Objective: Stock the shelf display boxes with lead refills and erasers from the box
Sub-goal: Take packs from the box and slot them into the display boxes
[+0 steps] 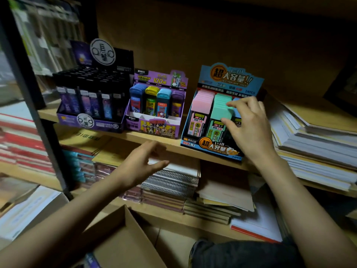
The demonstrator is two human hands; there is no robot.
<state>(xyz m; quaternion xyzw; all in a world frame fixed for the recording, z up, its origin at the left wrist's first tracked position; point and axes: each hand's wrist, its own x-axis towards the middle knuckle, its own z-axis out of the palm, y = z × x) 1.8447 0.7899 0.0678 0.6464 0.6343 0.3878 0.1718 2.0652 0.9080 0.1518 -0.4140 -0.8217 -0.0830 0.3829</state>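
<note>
Three display boxes stand on the wooden shelf [164, 143]. The blue display box [229, 78] at the right holds rows of pink [201, 103] and green lead refill cases [220, 111]. My right hand [249, 128] reaches into it, thumb and forefinger pinched on the front green case's cap. A purple display box [154, 128] in the middle holds blue, yellow, teal and purple cases. A black-and-purple display box [90, 122] at the left is full of dark cases. My left hand [141, 163] hovers below the shelf edge, fingers spread and holding nothing. The open cardboard box [123, 238] sits below.
Tall stacks of paper and envelopes [318, 144] crowd the shelf right of the blue box. Spiral notebooks [172, 180] and exercise books fill the shelf beneath. A black metal upright [38, 120] divides off more stacked books at the left. My knee [241, 254] is at the bottom.
</note>
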